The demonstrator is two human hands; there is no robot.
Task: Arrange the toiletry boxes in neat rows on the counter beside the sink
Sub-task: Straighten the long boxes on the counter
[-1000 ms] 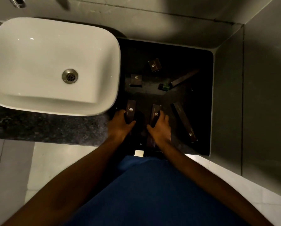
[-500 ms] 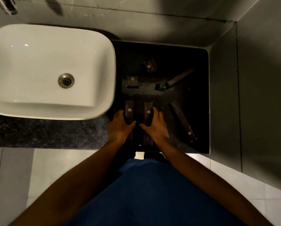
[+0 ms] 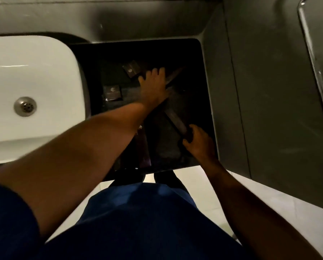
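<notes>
Lighting is dim and the view is blurred. The dark surface (image 3: pixel 198 76) to the right of the white sink (image 3: pixel 35 76) carries several dark toiletry boxes. Each of the two small boxes bears a pale round emblem; no writing can be read.

Left hand (image 3: pixel 153 87): reaches across the surface, fingers (image 3: pixel 157 72) spread and released, palm down over a long box (image 3: pixel 173 76) that runs out diagonally past the fingertips. Whether it presses that box cannot be told. One small box (image 3: pixel 131 69) lies tilted just left of the fingertips; a second small box (image 3: pixel 113 93) lies left of the wrist, near the sink.

Right hand (image 3: pixel 198 143): fingers clenched round the near end of another long box (image 3: pixel 176 121), which angles away toward the left hand.

A further long box (image 3: pixel 143 147) lies partly hidden under the left forearm, near the front edge.
</notes>
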